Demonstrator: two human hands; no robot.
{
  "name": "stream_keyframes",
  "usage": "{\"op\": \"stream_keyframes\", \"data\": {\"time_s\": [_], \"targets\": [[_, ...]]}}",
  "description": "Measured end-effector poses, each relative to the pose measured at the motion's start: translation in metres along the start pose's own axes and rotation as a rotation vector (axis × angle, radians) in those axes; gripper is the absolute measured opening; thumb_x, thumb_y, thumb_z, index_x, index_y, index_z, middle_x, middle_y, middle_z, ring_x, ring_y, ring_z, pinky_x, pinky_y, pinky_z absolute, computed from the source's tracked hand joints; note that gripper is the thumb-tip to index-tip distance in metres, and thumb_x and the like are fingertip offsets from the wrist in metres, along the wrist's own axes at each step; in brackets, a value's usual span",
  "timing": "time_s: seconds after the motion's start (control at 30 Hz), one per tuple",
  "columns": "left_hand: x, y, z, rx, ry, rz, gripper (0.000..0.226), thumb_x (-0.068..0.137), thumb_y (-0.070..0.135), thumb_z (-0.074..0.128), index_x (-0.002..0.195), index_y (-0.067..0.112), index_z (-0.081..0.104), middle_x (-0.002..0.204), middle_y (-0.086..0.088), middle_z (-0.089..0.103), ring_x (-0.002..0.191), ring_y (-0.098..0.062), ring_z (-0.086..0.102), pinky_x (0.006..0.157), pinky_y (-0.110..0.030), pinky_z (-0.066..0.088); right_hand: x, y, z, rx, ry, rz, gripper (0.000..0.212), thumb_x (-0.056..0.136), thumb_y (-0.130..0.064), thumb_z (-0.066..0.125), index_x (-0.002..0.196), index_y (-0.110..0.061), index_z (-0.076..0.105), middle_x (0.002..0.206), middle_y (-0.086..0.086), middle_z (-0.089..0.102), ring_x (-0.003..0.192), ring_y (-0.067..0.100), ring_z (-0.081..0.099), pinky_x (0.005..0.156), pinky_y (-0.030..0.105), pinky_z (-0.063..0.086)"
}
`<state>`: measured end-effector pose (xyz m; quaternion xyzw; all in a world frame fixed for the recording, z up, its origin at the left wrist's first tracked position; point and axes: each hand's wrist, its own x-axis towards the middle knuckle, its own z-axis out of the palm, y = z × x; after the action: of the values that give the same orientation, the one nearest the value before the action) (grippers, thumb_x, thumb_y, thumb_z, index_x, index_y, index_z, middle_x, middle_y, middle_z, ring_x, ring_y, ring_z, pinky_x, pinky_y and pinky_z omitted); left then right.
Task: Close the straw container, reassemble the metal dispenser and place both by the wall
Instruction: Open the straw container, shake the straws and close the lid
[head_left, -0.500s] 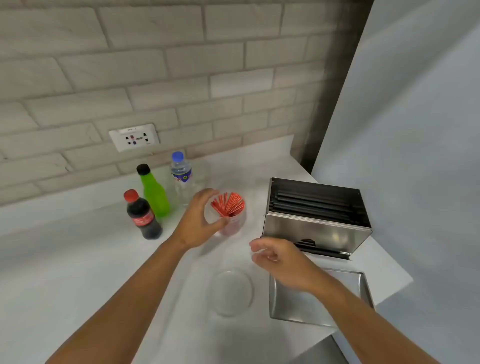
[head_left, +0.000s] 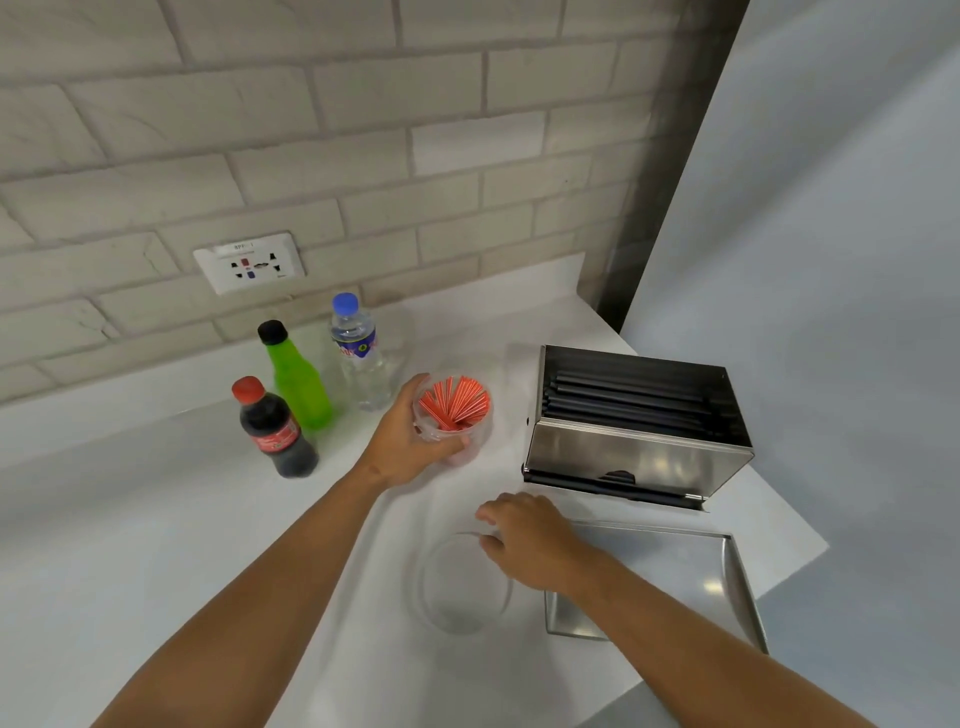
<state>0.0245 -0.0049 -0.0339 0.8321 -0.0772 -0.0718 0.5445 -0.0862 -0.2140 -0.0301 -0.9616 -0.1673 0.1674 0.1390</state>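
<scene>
A clear round straw container (head_left: 457, 415) full of red straws stands open mid-counter. My left hand (head_left: 410, 441) wraps around its left side. Its clear round lid (head_left: 457, 592) lies flat on the counter nearer to me. My right hand (head_left: 530, 540) rests on the lid's far right rim with fingers curled over the edge. The metal dispenser body (head_left: 639, 457) stands open at the right, with black straws stacked inside. Its flat metal cover (head_left: 675, 577) lies in front of it near the counter's edge.
Three bottles stand left of the container: a cola bottle (head_left: 275, 431), a green bottle (head_left: 296, 379) and a water bottle (head_left: 361, 353). A wall socket (head_left: 249, 262) sits on the brick wall. The counter (head_left: 156, 519) ends in a corner at the right.
My right hand has dropped toward me onto the lid's rim. My left hand has closed more firmly around the straw container.
</scene>
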Motion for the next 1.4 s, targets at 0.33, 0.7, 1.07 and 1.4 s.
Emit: {"op": "stream_keyframes", "data": {"time_s": [0.33,0.7,1.07,1.4], "targets": [[-0.026,0.016,-0.003,0.056,0.035,0.064,0.104,0.065,0.041,0.096,0.15,0.03,0.038,0.13,0.033,0.056,0.115,0.023,0.055,0.092,-0.006,0.047,-0.006,-0.006,0.017,-0.119,0.095,-0.03,0.027,0.104,-0.028,0.048,0.101,-0.012,0.07,0.1,0.01,0.073,0.093,0.031,0.067,0.088,0.044,0.05],[-0.072,0.089,-0.008,0.062,0.102,0.207,0.083,0.068,0.061,0.088,0.134,0.067,0.038,0.129,0.046,0.054,0.121,0.016,0.056,0.088,-0.004,0.048,-0.049,0.006,-0.051,0.368,0.133,-0.013,0.01,0.1,-0.028,0.063,0.106,-0.024,0.068,0.103,-0.007,0.076,0.087,0.011,0.065,0.081,0.034,0.056],[-0.091,0.142,0.035,-0.007,0.082,0.263,0.096,0.069,0.05,0.089,0.151,0.039,0.039,0.141,0.022,0.057,0.13,-0.009,0.06,0.103,-0.027,0.053,-0.124,0.085,-0.148,0.7,0.302,-0.046,0.022,0.096,-0.024,0.074,0.106,-0.044,0.072,0.094,-0.015,0.076,0.083,0.007,0.075,0.071,0.02,0.059],[-0.104,0.166,0.104,-0.124,0.062,0.243,0.073,0.078,0.054,0.084,0.141,0.052,0.047,0.134,0.019,0.064,0.127,-0.013,0.063,0.097,-0.02,0.052,-0.174,0.138,-0.149,0.842,0.535,-0.041,0.031,0.103,-0.021,0.065,0.11,-0.049,0.076,0.094,-0.008,0.08,0.084,0.009,0.072,0.072,0.006,0.049]]}}
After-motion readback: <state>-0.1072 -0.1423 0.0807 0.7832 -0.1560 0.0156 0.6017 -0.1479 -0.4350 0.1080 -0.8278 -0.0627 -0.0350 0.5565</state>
